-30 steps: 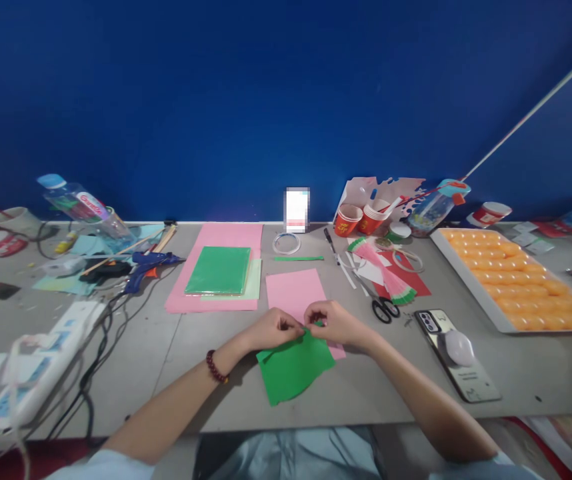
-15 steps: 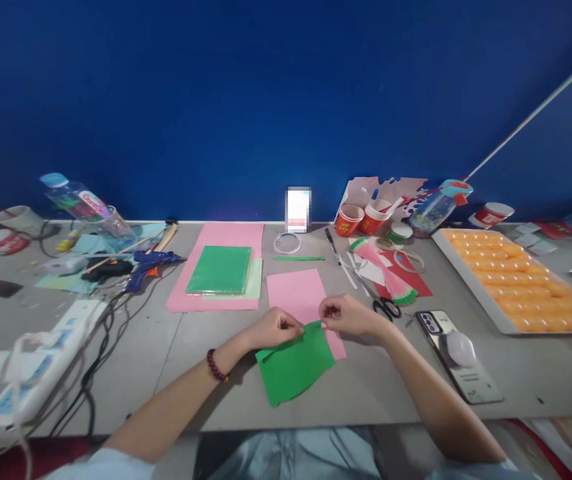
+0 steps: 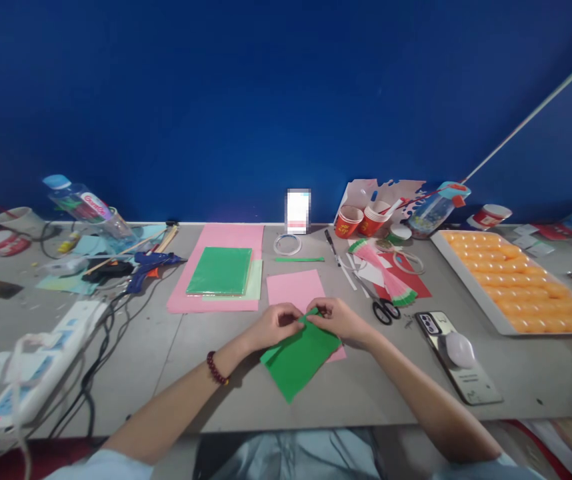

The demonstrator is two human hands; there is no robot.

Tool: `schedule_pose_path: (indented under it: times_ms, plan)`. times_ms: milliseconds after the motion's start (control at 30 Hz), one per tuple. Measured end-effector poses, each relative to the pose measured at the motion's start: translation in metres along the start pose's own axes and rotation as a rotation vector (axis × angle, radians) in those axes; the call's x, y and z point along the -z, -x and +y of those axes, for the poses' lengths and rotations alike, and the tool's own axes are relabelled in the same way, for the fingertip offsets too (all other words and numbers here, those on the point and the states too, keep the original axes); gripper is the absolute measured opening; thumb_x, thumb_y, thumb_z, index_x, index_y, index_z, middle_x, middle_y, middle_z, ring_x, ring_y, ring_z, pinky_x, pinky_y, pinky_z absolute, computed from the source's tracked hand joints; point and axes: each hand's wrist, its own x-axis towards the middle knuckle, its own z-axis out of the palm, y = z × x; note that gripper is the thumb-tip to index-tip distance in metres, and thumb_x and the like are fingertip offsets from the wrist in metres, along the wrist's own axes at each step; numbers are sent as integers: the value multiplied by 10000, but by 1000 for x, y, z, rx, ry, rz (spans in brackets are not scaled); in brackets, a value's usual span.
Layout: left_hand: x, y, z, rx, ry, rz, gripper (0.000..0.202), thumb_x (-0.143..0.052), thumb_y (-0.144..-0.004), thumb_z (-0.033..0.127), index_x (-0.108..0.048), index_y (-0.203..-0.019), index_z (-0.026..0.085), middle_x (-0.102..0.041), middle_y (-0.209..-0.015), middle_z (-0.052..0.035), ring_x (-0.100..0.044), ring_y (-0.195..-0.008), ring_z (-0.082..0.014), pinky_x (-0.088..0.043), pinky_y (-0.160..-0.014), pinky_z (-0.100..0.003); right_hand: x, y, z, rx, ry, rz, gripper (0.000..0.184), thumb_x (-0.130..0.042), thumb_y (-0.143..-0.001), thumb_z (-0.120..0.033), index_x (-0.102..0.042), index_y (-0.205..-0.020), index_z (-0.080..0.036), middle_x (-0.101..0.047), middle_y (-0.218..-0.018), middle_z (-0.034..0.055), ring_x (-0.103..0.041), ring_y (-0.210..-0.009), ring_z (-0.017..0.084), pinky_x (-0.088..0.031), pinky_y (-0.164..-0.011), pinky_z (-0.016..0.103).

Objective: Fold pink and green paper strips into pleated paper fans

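A green paper sheet [image 3: 300, 358] lies at the near middle of the grey table [image 3: 206, 387], partly over a pink sheet [image 3: 293, 289]. My left hand [image 3: 277, 325] pinches the green sheet's far edge from the left; a dark red bead bracelet sits on that wrist. My right hand [image 3: 339, 319] pinches the same far edge from the right. The two hands' fingertips nearly meet at the top of the sheet. The sheet's near corner points toward me.
Black scissors [image 3: 385, 310], a phone [image 3: 459, 357] and a tray of orange balls [image 3: 521, 281] lie to the right. Red paper cups [image 3: 361, 220] stand at the back. A stack of green and pink paper [image 3: 220, 272], a blue glue gun [image 3: 149, 267] and a power strip [image 3: 41, 363] are on the left.
My right hand has come back left to meet the left hand on the green sheet's far edge. The sheet has turned, its near corner now pointing toward me.
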Motion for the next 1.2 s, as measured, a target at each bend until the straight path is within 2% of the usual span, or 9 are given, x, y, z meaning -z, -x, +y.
schedule_pose_path:
  times_ms: [100, 233, 400, 600, 733, 933, 1200]
  plan:
    - [-1, -1, 1, 18, 40, 84, 110, -626, -706, 228, -604, -746, 128, -622, -743, -40, -558, -720, -143, -436, -671, -236, -4, -2, 4, -17, -21, 34, 166, -596, -744, -291, -657, -815, -154, -468, -581, -40, -368, -535, 84, -282, -483, 197]
    - [0, -2, 0, 27, 62, 114, 43, -589, -669, 173, -584, -693, 138, -605, -699, -17, -553, -689, -132, -433, -664, -232, -7, -2, 5, -8, -24, 51, 156, -589, -739, -272, -665, -815, -158, -498, -599, -34, -374, -539, 86, -287, -496, 202]
    - [-1, -2, -1, 40, 90, 114, 57, -528, -610, 112, -549, -648, 149, -593, -693, 1, -545, -673, -118, -416, -635, -213, -10, -2, -2, -9, 1, 69, 137, -597, -726, -271, -664, -759, -156, -531, -613, -27, -350, -516, 78, -280, -487, 206]
    - [-1, -1, 1, 79, 127, 111, 58, -519, -570, 124, -517, -621, 151, -560, -673, 14, -505, -620, -97, -375, -571, -197, -11, 0, -5, -31, -60, 81, 141, -610, -722, -289, -644, -714, -152, -478, -566, -36, -360, -518, 82, -278, -481, 205]
    - [0, -3, 1, 83, 158, 97, 78, -529, -562, 133, -518, -637, 153, -524, -630, 27, -475, -594, -91, -374, -579, -202, -10, 0, -6, -34, -77, 96, 130, -609, -717, -279, -629, -697, -152, -469, -565, -41, -348, -508, 76, -273, -473, 202]
    - [2, -5, 1, 109, 167, 120, 67, -569, -580, 155, -547, -642, 147, -558, -634, 11, -498, -616, -101, -388, -610, -208, -10, 0, -7, -19, -58, 107, 124, -599, -721, -272, -623, -698, -152, -527, -605, -20, -390, -532, 84, -297, -486, 203]
    - [2, -5, 4, 140, 193, 129, 59, -587, -559, 140, -553, -606, 145, -568, -617, 15, -507, -598, -98, -383, -585, -202, -11, 1, -6, -22, -41, 111, 123, -591, -725, -275, -629, -691, -163, -522, -584, -22, -387, -516, 87, -290, -468, 204]
